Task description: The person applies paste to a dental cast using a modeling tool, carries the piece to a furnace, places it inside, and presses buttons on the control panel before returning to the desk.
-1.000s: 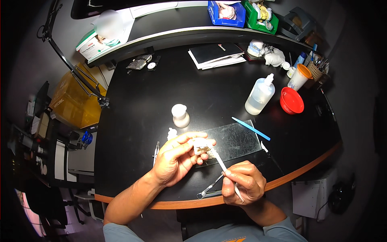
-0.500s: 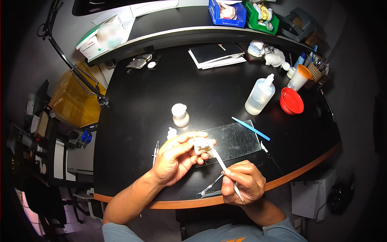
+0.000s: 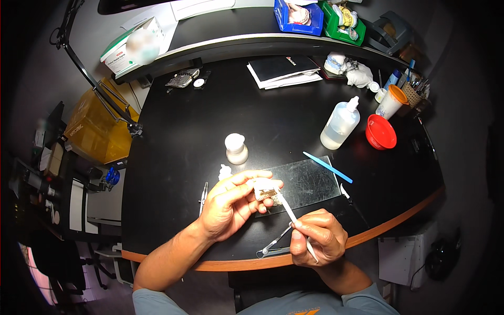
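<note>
My left hand (image 3: 224, 206) is closed around a small whitish dental model (image 3: 267, 193), held above the near edge of a scratched glass slab (image 3: 310, 184). Pinched in my right hand (image 3: 321, 239) is a slim white handled tool (image 3: 287, 208). Its upper tip meets the right side of the model; the exact kind of tip is too small to make out. Across the slab's far right corner lies a light blue stick-like tool (image 3: 327, 167). A white-topped jar (image 3: 236, 149) stands beyond my left fingers, with a small white lump (image 3: 224, 171) nearer them.
A clear squeeze bottle (image 3: 339, 126) and a red bowl (image 3: 380, 132) stand at the right. Behind them are an orange-rimmed cup (image 3: 392, 102) and a tool holder (image 3: 415, 93). Tweezers (image 3: 203, 198) lie left of my wrist; a thin metal instrument (image 3: 273, 244) rests near the wooden edge.
The whole view has shifted very slightly. Both hands keep their hold, and the white tool's tip stays at the model.
</note>
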`<state>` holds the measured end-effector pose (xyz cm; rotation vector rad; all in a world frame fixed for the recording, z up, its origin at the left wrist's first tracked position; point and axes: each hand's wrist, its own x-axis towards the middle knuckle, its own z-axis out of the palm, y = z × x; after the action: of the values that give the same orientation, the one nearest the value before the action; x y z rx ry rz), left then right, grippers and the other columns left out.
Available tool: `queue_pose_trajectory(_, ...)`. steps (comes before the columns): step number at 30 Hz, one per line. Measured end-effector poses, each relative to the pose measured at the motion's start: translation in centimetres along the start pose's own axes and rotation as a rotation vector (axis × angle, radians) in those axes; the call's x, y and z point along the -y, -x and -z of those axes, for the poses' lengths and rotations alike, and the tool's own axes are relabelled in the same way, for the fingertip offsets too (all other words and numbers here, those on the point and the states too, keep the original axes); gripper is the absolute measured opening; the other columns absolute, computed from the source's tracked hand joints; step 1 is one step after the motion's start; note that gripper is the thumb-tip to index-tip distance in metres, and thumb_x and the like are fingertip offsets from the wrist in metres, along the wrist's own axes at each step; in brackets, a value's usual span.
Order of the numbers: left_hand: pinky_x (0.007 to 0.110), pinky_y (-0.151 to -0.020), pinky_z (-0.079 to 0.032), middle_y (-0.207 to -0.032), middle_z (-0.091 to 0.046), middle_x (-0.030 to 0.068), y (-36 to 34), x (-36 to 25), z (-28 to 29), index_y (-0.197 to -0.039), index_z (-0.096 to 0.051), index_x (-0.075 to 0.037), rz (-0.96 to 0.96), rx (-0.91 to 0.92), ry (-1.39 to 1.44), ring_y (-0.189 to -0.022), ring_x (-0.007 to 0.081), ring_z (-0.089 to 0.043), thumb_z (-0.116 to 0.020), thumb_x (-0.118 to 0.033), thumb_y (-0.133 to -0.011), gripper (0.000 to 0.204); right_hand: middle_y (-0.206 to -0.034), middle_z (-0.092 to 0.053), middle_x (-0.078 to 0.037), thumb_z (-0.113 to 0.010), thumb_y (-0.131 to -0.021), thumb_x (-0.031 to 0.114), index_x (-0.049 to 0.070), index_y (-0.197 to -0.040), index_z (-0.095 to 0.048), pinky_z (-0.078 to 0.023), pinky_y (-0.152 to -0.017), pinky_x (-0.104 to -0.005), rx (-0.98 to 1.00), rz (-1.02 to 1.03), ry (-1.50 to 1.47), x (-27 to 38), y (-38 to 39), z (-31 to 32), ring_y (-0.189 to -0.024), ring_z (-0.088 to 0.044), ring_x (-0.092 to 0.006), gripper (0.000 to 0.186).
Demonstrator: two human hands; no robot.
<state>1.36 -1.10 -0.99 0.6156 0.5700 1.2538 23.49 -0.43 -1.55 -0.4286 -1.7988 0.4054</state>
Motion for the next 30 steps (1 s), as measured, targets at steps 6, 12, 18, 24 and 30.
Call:
queue_pose_trajectory(6,0.034,-0.089,-0.059,-0.133,-0.064,0.0274,0.00,0.02,0.64,-0.138,-0.052,0.008,0.001,0.060,0.020,-0.100,0.0251,-0.070,-0.047,-0.015,-0.109,0.037,-0.088,-0.067,-0.010,-0.075,-0.084,0.001,-0.001,-0.101,-0.069,-0.057,-0.057,-0.0297,-0.026,-0.015,-0.001,0.06,0.14,-0.01,-0.067,-0.071,-0.0203,0.018)
queue_pose_trajectory(12,0.033,-0.084,-0.059,-0.126,-0.065,0.0276,0.08,-0.11,-0.17,-0.136,-0.056,0.005,-0.004,-0.009,-0.008,-0.093,0.0222,-0.068,-0.051,-0.017,-0.107,0.037,-0.088,-0.068,-0.010,-0.075,-0.085,0.001,-0.001,-0.102,-0.069,-0.057,-0.056,-0.0293,-0.031,-0.002,0.003,0.07,0.06,0.00,-0.066,-0.070,-0.0201,0.018)
queue_pose_trajectory(18,0.033,-0.084,-0.059,-0.126,-0.065,0.0276,0.08,-0.04,-0.17,-0.136,-0.056,0.005,-0.007,0.001,-0.007,-0.093,0.0222,-0.068,-0.051,-0.017,-0.107,0.037,-0.088,-0.067,-0.010,-0.076,-0.085,0.001,-0.001,-0.102,-0.069,-0.058,-0.056,-0.0295,-0.031,-0.001,-0.004,-0.07,0.06,-0.11,-0.067,-0.071,-0.0200,0.018)
queue_pose_trajectory(24,0.033,-0.084,-0.059,-0.127,-0.065,0.0277,0.11,-0.12,-0.20,-0.137,-0.056,0.005,-0.004,-0.012,-0.029,-0.093,0.0222,-0.067,-0.051,-0.018,-0.107,0.038,-0.087,-0.067,-0.010,-0.076,-0.085,0.001,-0.001,-0.101,-0.069,-0.058,-0.056,-0.0294,-0.025,-0.016,-0.001,0.11,0.06,-0.01,-0.067,-0.071,-0.0200,0.018)
queue_pose_trajectory(30,0.033,-0.084,-0.059,-0.126,-0.065,0.0279,0.00,-0.05,-0.14,-0.136,-0.056,0.005,-0.009,-0.004,-0.012,-0.092,0.0223,-0.068,-0.051,-0.017,-0.107,0.037,-0.086,-0.067,-0.010,-0.075,-0.084,0.000,-0.001,-0.102,-0.069,-0.058,-0.056,-0.0293,-0.031,-0.004,0.002,0.07,0.07,-0.01,-0.065,-0.070,-0.0199,0.019)
